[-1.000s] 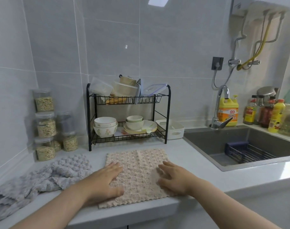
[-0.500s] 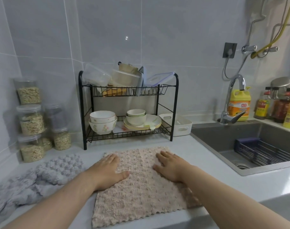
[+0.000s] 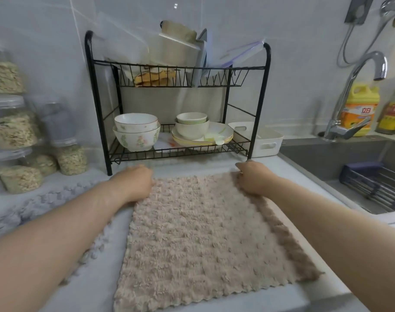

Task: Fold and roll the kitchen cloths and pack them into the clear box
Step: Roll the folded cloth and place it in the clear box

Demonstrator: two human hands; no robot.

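I see the beige cloth lying flat on the surface, just in front of the dish rack. My left hand and right hand each pinch a far corner, fingers curled.

Beige cloth: nubbly pile, scalloped hem, unfolded and spread flat between your forearms. Its far edge runs from hand to hand. Your left hand curls on the far left corner. Your right hand pinches the far right corner, and the right edge is raised a little along your right forearm. Grey cloth: bobbled, crumpled, unfolded, lying under and outside your left forearm, just beside the beige cloth's left edge.
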